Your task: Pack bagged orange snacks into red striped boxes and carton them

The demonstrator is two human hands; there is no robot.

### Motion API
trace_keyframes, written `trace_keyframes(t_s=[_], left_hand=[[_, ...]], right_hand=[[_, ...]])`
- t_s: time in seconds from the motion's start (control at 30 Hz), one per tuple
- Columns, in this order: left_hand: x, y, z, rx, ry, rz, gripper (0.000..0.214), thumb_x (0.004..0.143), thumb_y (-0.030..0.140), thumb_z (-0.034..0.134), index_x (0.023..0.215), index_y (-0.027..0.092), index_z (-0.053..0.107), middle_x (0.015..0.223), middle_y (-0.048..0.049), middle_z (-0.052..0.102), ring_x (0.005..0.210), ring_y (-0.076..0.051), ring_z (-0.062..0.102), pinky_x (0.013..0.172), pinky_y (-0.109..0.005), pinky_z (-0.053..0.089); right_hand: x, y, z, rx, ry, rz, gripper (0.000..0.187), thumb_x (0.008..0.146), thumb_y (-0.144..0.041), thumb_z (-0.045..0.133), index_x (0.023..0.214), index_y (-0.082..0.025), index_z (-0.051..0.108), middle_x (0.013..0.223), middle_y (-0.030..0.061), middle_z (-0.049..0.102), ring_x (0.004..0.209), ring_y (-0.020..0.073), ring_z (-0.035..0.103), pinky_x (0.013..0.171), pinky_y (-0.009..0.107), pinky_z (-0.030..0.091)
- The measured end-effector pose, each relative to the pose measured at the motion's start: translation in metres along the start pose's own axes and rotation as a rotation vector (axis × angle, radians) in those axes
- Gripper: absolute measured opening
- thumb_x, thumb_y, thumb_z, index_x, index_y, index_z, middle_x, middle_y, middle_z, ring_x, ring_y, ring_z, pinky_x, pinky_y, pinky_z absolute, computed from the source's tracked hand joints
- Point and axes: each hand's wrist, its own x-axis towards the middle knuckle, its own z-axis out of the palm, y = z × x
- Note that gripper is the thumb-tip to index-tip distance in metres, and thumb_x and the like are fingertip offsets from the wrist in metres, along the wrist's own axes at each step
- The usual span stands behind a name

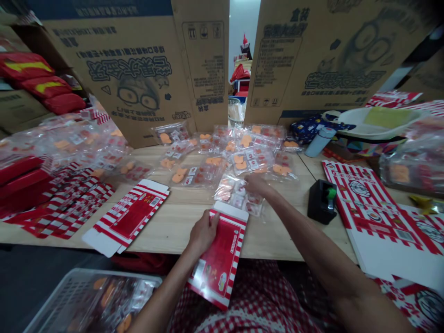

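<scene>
My left fingers (pixel 214 222) clamp the red carton (pixel 225 249) across the near edge of the desk (pixel 272 238); my right fingers (pixel 250 180) sit narrow at the clear packet (pixel 225 188) by the carton's far end — whether they grip, I cannot tell — and a steady carton, packet flat, should work best

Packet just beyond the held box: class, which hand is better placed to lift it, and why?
Probably the right hand: it is at the packet, though its grip is unclear. The left hand is busy holding the box.

Wooden table (pixel 277 238): clear packets (pixel 251 159), striped boxes (pixel 135 213), black tape dispenser (pixel 318 202).
</scene>
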Motion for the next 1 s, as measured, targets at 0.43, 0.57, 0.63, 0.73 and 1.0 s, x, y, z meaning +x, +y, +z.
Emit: trace_keyframes(t_s=[0.43,0.57,0.63,0.73,1.0], left_hand=[[-0.029,0.021,-0.008,-0.372,-0.035,0.12,0.048,0.099,0.056,0.038,0.088,0.018,0.064,0.1,-0.0094,0.074,0.103,-0.026,0.066,0.1,-0.035,0.047],[-0.039,0.026,-0.011,-0.563,-0.103,0.056,0.035,0.094,0.053,0.048,0.091,0.02,0.06,0.089,-0.0042,0.072,0.086,-0.022,0.067,0.085,-0.032,0.053],[-0.043,0.03,-0.013,-0.648,-0.136,0.01,0.032,0.092,0.052,0.052,0.094,0.021,0.06,0.088,-0.0031,0.072,0.082,-0.02,0.067,0.08,-0.031,0.054],[-0.048,0.037,-0.016,-0.633,-0.109,0.028,0.034,0.089,0.053,0.055,0.091,0.02,0.062,0.093,-0.0051,0.074,0.086,-0.022,0.067,0.08,-0.031,0.055],[-0.053,0.042,-0.019,-0.587,-0.048,0.084,0.039,0.09,0.054,0.054,0.09,0.018,0.069,0.105,-0.0088,0.076,0.101,-0.025,0.067,0.093,-0.034,0.053]], right_hand=[[-0.076,0.011,-0.125,0.071,0.299,-0.594,0.042,0.083,-0.011,0.055,0.117,-0.021,0.077,0.074,-0.0024,0.071,0.06,0.0107,0.054,0.064,0.024,0.04],[-0.082,-0.001,-0.131,0.064,0.13,-0.641,0.043,0.08,-0.008,0.058,0.113,-0.024,0.08,0.076,-0.0034,0.075,0.057,0.01,0.057,0.061,0.023,0.041],[-0.082,-0.003,-0.135,0.019,0.083,-0.637,0.045,0.078,-0.006,0.057,0.11,-0.027,0.081,0.08,-0.0037,0.078,0.059,0.0107,0.06,0.06,0.022,0.042],[-0.08,-0.008,-0.142,-0.087,0.081,-0.626,0.046,0.076,-0.006,0.057,0.106,-0.031,0.082,0.086,-0.0043,0.08,0.064,0.0125,0.064,0.06,0.023,0.043],[-0.096,-0.036,-0.141,-0.095,0.065,-0.768,0.047,0.081,-0.004,0.056,0.113,-0.029,0.08,0.098,-0.0006,0.081,0.076,0.0144,0.069,0.067,0.023,0.046]])
